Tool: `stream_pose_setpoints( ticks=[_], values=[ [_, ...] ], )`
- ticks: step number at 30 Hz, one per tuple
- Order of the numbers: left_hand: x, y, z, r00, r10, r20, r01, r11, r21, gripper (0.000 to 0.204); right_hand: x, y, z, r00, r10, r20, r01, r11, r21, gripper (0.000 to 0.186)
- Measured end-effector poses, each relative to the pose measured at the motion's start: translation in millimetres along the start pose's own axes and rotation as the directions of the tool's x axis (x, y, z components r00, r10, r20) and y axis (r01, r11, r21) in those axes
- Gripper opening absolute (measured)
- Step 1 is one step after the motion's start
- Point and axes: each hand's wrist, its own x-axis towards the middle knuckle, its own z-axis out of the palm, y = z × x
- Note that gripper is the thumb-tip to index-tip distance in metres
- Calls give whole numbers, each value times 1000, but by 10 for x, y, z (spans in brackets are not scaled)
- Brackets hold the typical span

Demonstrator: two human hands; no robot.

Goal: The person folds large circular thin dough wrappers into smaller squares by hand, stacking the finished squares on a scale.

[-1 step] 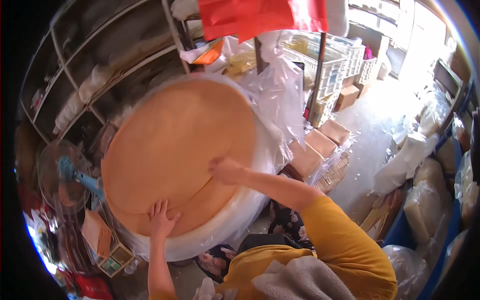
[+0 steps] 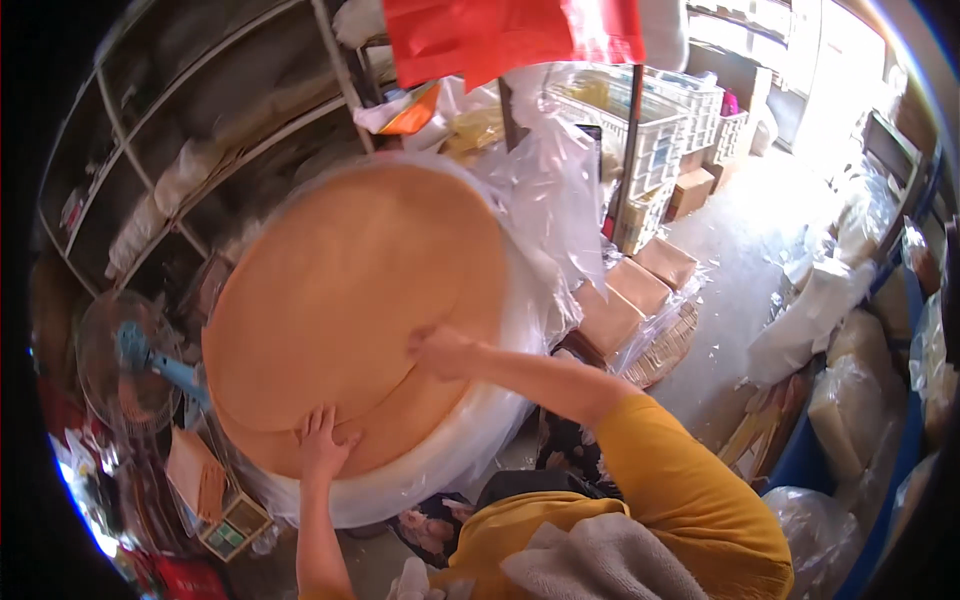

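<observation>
Before me lies a broad, thin, orange-tan round sheet [image 2: 350, 260], with a second layer of the same colour showing beneath its near edge. My left hand [image 2: 322, 445] rests flat near that edge at the near left, fingers spread. To the right, my right hand [image 2: 442, 352] is closed at the upper sheet's edge, a little blurred. Its fingertips are too unclear to show what they grip. Under the layers is a thick round base wrapped in clear plastic [image 2: 400, 495].
A blue fan [image 2: 165, 365] stands close on the left, below metal shelves [image 2: 130, 150]. Tan blocks [image 2: 610, 315] and white crates [image 2: 660, 130] sit at the right. A red sheet [image 2: 510, 40] hangs ahead. Plastic-wrapped bundles [image 2: 850, 400] line the far right.
The view has shifted slightly. Both hands keep nearly the same places on the round sheet.
</observation>
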Motion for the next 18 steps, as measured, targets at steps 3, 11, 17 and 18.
stream_pose_setpoints(
  ticks=[3, 11, 17, 18],
  values=[
    [64, 103, -102, 994, -75, 85, 69, 995, 69, 74, 135, -246, -178, 986, -20, 164, 11, 999, 50, 32],
    [29, 16, -79, 992, -77, 100, 72, 996, 60, 74, 212, -224, 44, 989, 148, 8, -147, 979, 143, 28],
    [63, -517, 162, 994, -89, 69, 103, 962, -253, 59, 134, 11, 269, 947, 312, 74, -318, 886, 337, 22],
    [48, -734, 257, 993, -111, -45, 97, 967, -236, 50, 65, 58, 275, 949, 316, 16, -295, 866, 404, 23]
  ],
)
